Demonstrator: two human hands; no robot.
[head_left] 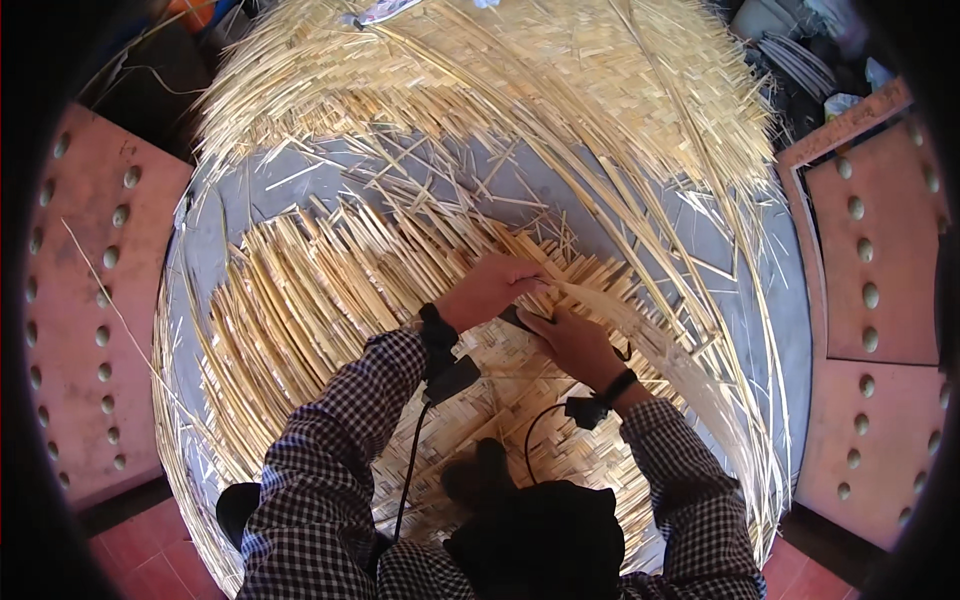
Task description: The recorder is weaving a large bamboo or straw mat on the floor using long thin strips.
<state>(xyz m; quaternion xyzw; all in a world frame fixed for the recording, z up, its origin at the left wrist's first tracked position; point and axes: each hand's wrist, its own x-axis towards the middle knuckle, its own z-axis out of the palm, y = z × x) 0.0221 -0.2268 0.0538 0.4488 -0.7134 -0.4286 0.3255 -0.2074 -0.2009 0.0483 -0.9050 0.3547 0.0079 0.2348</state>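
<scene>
My left hand (492, 290) is closed in a pinch at the end of a pale bamboo strip (640, 335), which arches away to the right and down past my right forearm. Close beside it, my right hand (582, 348) has its fingers curled round a dark flat object (513, 319) that pokes out toward the left hand; its kind is mostly hidden. Both hands are above a partly woven bamboo mat (500, 365), whose unwoven split strips (300, 310) fan out to the left and far side.
A larger woven mat (600, 70) lies at the far side, with long loose strips (590, 190) crossing it. Cut scraps are scattered over the grey floor (275, 180). Reddish studded door panels (110, 300) stand left and right. Wrist straps trail black cables (412, 470).
</scene>
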